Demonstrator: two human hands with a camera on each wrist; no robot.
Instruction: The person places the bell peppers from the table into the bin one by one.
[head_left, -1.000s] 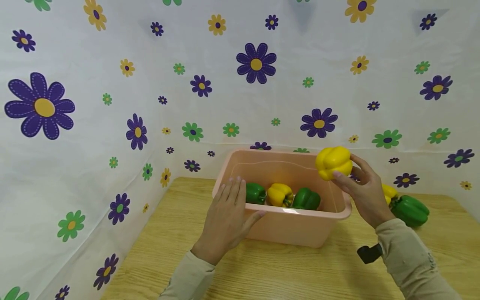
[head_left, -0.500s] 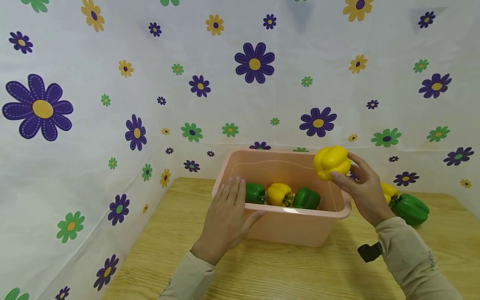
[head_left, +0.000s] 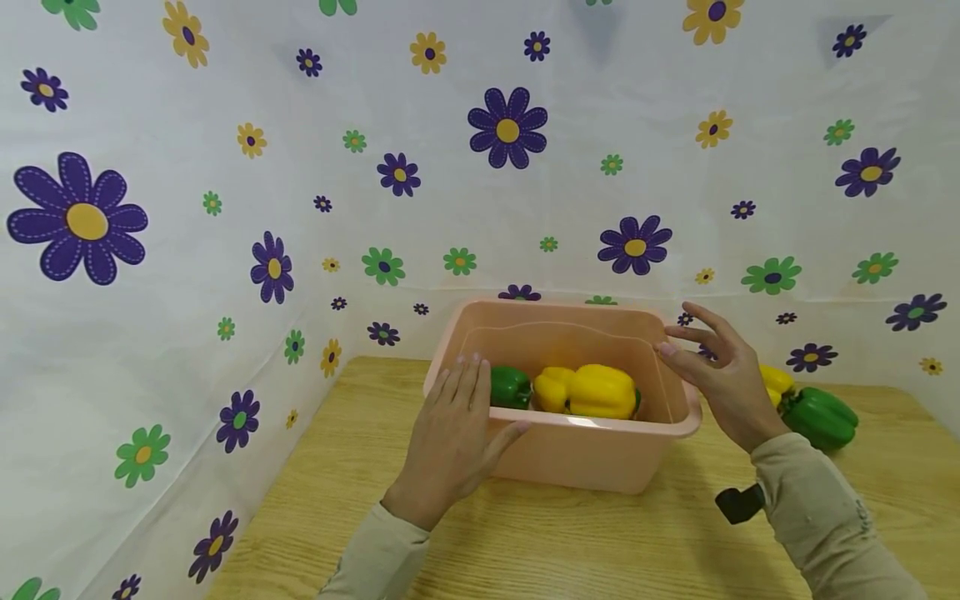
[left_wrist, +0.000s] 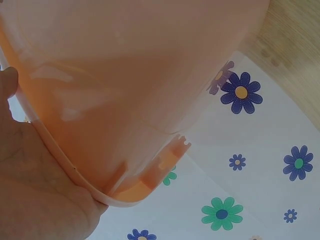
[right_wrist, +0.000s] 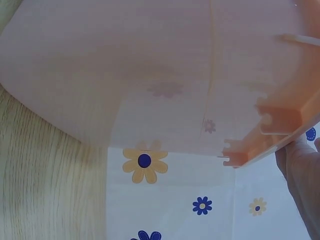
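Observation:
A pink plastic bin (head_left: 577, 454) stands on the table. My left hand (head_left: 450, 433) lies over its front-left rim with straight fingers; in the left wrist view that hand (left_wrist: 45, 185) touches the rim of the bin (left_wrist: 125, 100). My right hand (head_left: 723, 375) is at the right rim, fingers spread and holding nothing. Inside the bin, a yellow bell pepper (head_left: 602, 392) lies over a green one that is mostly hidden. Left of it are another yellow bell pepper (head_left: 551, 388) and a green bell pepper (head_left: 510, 387).
Right of the bin, behind the right forearm, a green bell pepper (head_left: 822, 419) and a partly hidden yellow bell pepper (head_left: 777, 382) lie on the wooden table (head_left: 525, 542). A white flower-patterned sheet (head_left: 450, 208) rises behind the table and along its left side.
My right hand has let go of the yellow bell pepper, which has dropped into the bin on top of the green one. My left hand has stayed on the rim.

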